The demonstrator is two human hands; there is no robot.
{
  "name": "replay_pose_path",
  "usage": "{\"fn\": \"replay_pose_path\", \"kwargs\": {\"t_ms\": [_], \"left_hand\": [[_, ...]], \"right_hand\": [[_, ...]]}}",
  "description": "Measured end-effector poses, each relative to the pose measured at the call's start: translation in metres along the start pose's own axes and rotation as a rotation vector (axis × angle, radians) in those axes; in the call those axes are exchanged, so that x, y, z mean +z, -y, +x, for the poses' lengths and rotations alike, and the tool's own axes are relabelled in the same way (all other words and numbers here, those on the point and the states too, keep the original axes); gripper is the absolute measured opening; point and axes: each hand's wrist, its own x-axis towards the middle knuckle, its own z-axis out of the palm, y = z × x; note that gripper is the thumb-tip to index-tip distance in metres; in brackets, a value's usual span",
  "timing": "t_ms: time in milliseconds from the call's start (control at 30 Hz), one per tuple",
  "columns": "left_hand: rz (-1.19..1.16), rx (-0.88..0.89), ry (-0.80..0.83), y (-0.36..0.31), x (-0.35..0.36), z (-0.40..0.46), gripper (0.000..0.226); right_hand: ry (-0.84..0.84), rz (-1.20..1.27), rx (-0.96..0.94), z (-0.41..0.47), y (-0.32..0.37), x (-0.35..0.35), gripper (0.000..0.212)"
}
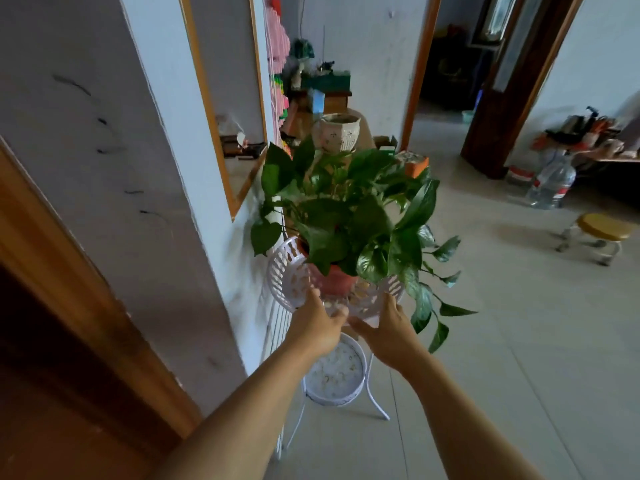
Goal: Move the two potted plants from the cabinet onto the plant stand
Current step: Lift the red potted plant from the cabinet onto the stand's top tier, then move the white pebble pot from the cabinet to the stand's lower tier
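A leafy green potted plant (349, 216) in a reddish pot (337, 280) sits low in the upper round tier (287, 275) of the white metal plant stand. My left hand (317, 325) and my right hand (386, 332) meet at the front of the pot's base, fingers around a clear saucer (334, 306) under it. The stand's lower round tier (336, 375) holds nothing. A second pot (339, 133), white ceramic, stands on the cabinet (363, 119) behind; the leaves hide what is below it.
The stand is against a white wall (166, 202) with a wood-framed opening to the left. Tiled floor stretches to the right, with a small round stool (601, 233) and large water bottles (550, 185). A dark wooden door frame (502, 109) is farther back.
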Motion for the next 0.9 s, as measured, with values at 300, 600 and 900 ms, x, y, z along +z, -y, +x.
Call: {"fn": "replay_pose_path", "kwargs": {"t_ms": [300,600,900], "left_hand": [[-0.017,-0.039,0.111,-0.08,-0.015,-0.053,0.065],[0.067,0.038,0.052,-0.166,0.008,-0.076,0.064],[0.003,-0.016,-0.051,-0.252,0.096,-0.097,0.06]], "right_hand": [[-0.082,-0.059,0.126,-0.057,0.036,-0.083,0.077],[-0.104,-0.084,0.043,-0.075,0.035,-0.164,0.08],[-0.008,-0.132,-0.084,-0.073,-0.031,-0.275,0.087]]}}
